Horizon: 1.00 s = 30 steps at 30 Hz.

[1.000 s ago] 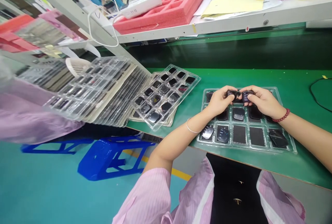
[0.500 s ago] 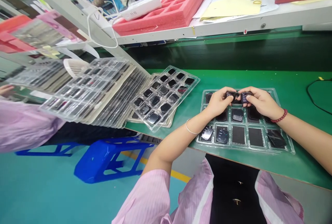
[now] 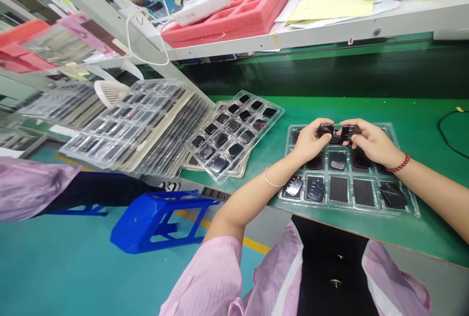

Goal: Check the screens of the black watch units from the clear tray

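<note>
Holding one small black watch body [image 3: 325, 130] in left hand [image 3: 309, 142], another [image 3: 350, 131] in right hand [image 3: 370, 143], fingers seemingly pinched shut, above clear tray [image 3: 405, 194].

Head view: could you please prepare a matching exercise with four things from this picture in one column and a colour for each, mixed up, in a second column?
Things:
1. foam tray on the upper shelf
2. stool on the floor
3. bead bracelet on the right wrist
4. paper sheet on the shelf

Colours:
A. blue
B. dark red
C. pale yellow
D. pink-red

Pairs: 1-D, 2-A, 3-B, 4-C

For context, the left hand and right hand each hold a small dark watch body above the clear tray.
</note>
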Motion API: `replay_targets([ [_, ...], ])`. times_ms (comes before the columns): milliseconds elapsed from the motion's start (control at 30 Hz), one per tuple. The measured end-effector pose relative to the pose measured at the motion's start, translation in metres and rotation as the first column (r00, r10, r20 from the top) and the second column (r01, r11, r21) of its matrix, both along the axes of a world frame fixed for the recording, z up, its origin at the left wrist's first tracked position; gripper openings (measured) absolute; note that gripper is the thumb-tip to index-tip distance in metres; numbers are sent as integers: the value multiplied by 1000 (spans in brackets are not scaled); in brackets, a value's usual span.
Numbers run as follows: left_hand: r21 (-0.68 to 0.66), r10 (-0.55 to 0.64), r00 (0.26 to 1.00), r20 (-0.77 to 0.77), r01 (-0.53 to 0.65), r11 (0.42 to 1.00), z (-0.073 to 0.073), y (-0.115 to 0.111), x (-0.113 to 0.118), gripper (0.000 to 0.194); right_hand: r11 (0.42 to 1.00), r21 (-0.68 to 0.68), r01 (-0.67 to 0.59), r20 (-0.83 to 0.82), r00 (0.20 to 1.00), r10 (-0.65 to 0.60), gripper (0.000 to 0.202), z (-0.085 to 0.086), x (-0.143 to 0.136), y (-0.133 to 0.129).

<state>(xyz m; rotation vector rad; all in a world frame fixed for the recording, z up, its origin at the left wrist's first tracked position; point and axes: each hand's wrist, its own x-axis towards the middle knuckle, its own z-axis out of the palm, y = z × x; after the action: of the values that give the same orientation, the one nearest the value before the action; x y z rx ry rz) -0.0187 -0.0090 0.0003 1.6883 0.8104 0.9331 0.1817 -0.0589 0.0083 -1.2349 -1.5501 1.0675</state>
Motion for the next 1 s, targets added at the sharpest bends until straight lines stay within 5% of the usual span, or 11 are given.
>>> replay_targets([
  [267, 0, 24, 1000, -10, -24, 1000, -4, 3, 1, 48, 997, 41, -67, -30, 997, 68, 47, -3, -2, -1],
  [767, 56, 1, 1000, -3, -1, 998, -3, 1, 1, 36, 999, 28, -45, 33, 998, 44, 43, 0, -1, -2],
  [1000, 53, 14, 999, -45, -12, 999, -6, 2, 0, 49, 997, 44, -59, -40, 997, 61, 46, -1, -2, -1],
])
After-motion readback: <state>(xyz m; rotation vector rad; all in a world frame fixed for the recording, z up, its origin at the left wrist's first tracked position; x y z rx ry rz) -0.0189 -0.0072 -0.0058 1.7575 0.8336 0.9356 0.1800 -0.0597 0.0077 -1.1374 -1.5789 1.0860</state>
